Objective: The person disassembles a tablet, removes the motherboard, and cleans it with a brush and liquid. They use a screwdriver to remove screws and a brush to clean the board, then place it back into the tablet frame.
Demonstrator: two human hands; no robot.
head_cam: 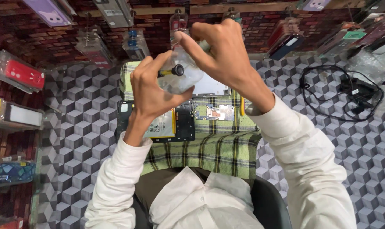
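1. Clear plastic bottle (182, 76), small, rounded, with a black cap on a yellow-banded nozzle (173, 71); held up in the air above the green checked cloth (218, 148), between both hands.
2. Left hand (152, 91): fingers wrapped round the bottle's near side, thumb under its body; closed on it. Nozzle points toward this hand, so the bottle's long axis runs roughly left to right across the view.
3. Right hand (224, 53): fingers curled over the bottle's far upper end, gripping it from above; whether they pinch a separate part there cannot be told. Both hands touch the bottle, and neither is clearly nearer.
4. Opened tablet-like device (158, 123), dark frame with a pale battery, lying flat on the cloth, directly beneath the bottle.
5. Small circuit board (220, 112) on the cloth, below and right of the bottle.
6. Pale flat panel (209, 87), on the cloth, partly hidden behind the bottle.
7. Worktop (82, 127) with a grey cube-pattern covering, carrying the cloth.
8. Black coiled cable (340, 91), on the worktop well right of the bottle.
9. Packaged phone cases (23, 73), hanging left of and above the bottle.
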